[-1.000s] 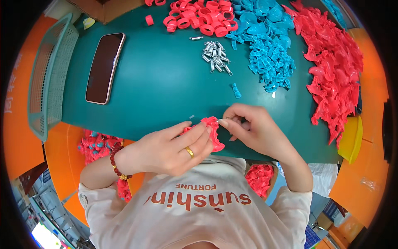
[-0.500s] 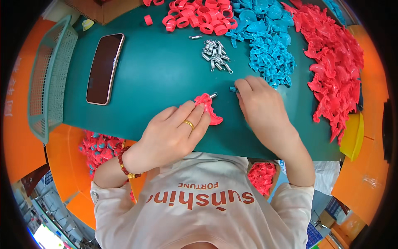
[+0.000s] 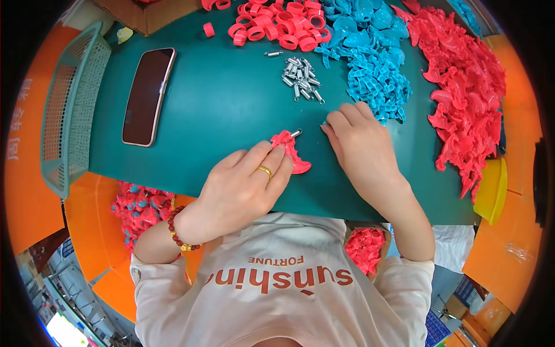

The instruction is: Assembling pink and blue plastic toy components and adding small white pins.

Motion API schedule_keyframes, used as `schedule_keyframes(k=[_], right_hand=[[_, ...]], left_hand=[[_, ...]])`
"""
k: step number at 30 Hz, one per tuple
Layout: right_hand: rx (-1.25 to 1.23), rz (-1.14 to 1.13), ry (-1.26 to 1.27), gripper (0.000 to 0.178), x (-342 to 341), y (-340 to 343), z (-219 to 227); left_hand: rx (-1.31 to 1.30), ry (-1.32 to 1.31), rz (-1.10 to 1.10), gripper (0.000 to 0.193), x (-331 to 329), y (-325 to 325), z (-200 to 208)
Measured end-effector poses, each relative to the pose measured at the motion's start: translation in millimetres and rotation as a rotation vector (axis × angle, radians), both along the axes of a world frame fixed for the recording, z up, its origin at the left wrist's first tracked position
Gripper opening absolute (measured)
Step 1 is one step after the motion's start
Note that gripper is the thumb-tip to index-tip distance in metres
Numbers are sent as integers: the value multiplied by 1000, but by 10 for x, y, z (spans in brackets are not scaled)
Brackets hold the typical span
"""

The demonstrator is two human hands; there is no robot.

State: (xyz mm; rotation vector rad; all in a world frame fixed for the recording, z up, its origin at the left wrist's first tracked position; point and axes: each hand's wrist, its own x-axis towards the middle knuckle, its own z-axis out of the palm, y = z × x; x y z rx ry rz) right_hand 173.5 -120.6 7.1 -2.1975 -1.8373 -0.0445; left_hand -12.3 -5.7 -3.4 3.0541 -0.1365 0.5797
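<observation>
Left hand [image 3: 243, 188] pinching red clip part [image 3: 292, 151] with spring on counter [image 3: 225, 115]. Right hand [image 3: 358, 144] fingers curled down, holding nothing visible. Green mesh basket [image 3: 72, 104] at 9 o'clock, contents hidden.

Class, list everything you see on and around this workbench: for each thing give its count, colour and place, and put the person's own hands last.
Table: one, green, centre.
Phone: one, dark, left.
Basket: one, green mesh, far left.
Rings: many, red, top.
Springs: small heap, silver, below the rings.
Blue parts: pile, top right.
Red parts: pile, right.
Red piece: one, with a spring at its tip, centre.
Left hand: holds the red piece.
Right hand: fingertips on the table beside the blue parts.
</observation>
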Motion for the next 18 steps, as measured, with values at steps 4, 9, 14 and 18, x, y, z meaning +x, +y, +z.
schedule_keyframes(k=[4,9,14,18], right_hand=[[59,40,96,15,69,-196,40],[-31,68,270,18,180,-210,84],[128,26,698,18,66,-249,123],[323,124,1388,21,-129,-232,138]], left_hand=[[-34,-24,-10,32,-16,30,-9],[-170,-62,4,39,20,5,12],[-239,-172,39,45,31,24,145],[-471,-209,149,38,56,-102,236]])
